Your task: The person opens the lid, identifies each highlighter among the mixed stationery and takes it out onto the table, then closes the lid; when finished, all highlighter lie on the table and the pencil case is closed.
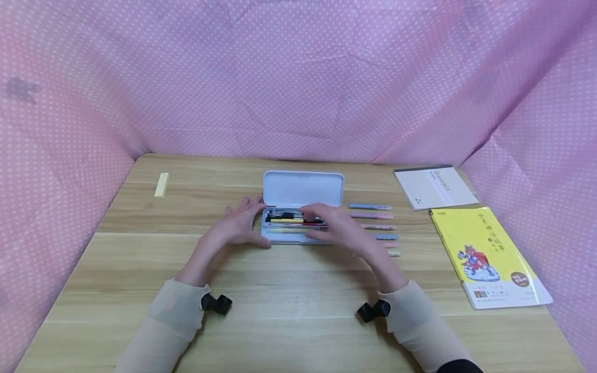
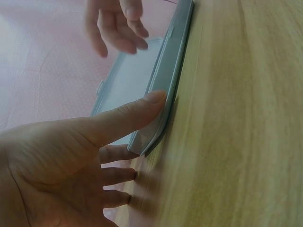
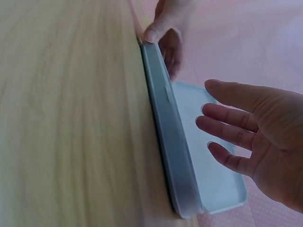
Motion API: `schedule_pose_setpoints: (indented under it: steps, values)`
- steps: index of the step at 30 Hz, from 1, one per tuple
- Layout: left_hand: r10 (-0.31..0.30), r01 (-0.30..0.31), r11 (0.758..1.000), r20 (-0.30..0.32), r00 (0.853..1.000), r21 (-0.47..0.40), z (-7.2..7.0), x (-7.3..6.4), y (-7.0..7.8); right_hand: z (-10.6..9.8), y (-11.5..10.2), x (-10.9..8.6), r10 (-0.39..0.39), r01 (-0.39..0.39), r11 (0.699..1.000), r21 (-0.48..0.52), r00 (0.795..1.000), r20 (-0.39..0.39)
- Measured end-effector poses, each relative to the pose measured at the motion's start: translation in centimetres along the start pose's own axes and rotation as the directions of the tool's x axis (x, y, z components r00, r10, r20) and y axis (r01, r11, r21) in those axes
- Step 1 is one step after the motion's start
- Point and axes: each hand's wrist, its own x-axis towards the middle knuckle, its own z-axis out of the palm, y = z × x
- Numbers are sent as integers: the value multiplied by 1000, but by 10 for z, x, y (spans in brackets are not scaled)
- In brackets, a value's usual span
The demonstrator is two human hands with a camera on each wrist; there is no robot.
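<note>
A pale blue pencil case [image 1: 303, 189] lies with its lid raised at the back, and several pens and a yellow-and-black pencil [image 1: 286, 220] are inside. My left hand [image 1: 240, 225] holds the case's left end, thumb at the front corner and fingers spread round toward the back. In the left wrist view that thumb [image 2: 142, 109] lies on the front wall. Over the right half of the case hovers my right hand [image 1: 342, 228], fingers loosely bent and nothing between them; it hides part of the contents. The right wrist view shows its fingers [image 3: 232, 130] apart from the case.
Several pastel pens [image 1: 370, 215] lie in a column right of the case, partly behind my right forearm. Farther right are a grey notebook [image 1: 434, 189] and a yellow book [image 1: 485, 254]. A pale yellow strip [image 1: 161, 185] lies at the back left. Pink dotted cloth [image 1: 298, 77] surrounds the table.
</note>
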Motion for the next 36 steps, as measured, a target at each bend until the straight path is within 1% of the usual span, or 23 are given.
schedule_pose_setpoints:
  steps: [3,6,13,20,22,25,28,33,36]
  values:
    - [4,-4,1000,3,1000,-7,0,0,0,6,-3,5,-5,7,998,-69,1000,30]
    - [2,-2,1000,3,1000,-7,0,0,-1,10,-5,7,9,-3,994,-110,999,54]
    - [0,0,1000,-4,1000,5,-1,0,-2,11,-8,7,-2,13,990,-142,997,75]
    - [5,-5,1000,0,1000,2,-1,0,1,10,-11,4,35,-17,983,-182,995,98]
    - [7,-7,1000,-2,1000,2,-1,0,1,11,-11,4,29,-10,981,-194,995,96]
    - [12,-12,1000,-7,1000,1,-1,-1,1,12,-10,4,0,20,976,-216,996,93]
    - [14,-14,1000,-9,1000,-1,-2,-1,1,14,-9,4,-20,43,971,-234,994,103]
    - [10,-10,1000,-7,1000,3,-1,-1,1,15,-9,4,-2,31,969,-245,993,119]
    - [7,-7,1000,-2,1000,2,-2,-1,2,17,-9,4,-9,40,965,-261,993,119]
